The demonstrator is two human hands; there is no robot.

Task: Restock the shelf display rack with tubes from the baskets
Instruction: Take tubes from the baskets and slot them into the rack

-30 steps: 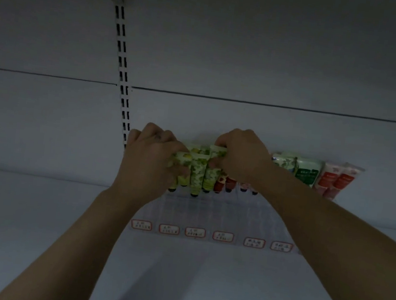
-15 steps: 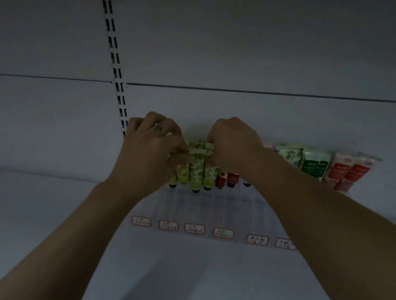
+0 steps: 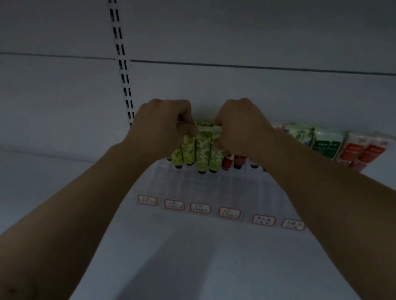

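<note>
Dim white shelf, pale back panel behind it, slotted upright running up toward 11 o'clock. Baskets not in view.

- Clear display rack sits at the back of the shelf; row of price labels along its front edge, at 6 o'clock from the hands.
- Green tubes, about four, stand side by side in the rack's left end. Caps down, crimped ends up. Long axis near vertical, 12 to 6.
- Left hand is curled around the crimped tops at the cluster's 9 o'clock side; right hand is curled around the tops at its 3 o'clock side. Both are gripping; fingertips hidden behind the tubes.
- From either grip the tube bodies hang straight toward 6 o'clock, caps at the rack's rear lanes.
- Red tubes are just beside the green ones at 3 o'clock, partly under the right wrist. Larger tubes stand further along at 3 o'clock.

Judgement: seating is a push along the tube axis, toward 6. Hands look level in depth; the left is nearer the outermost lane, the right nearer the red neighbours and likelier to knock them.
</note>
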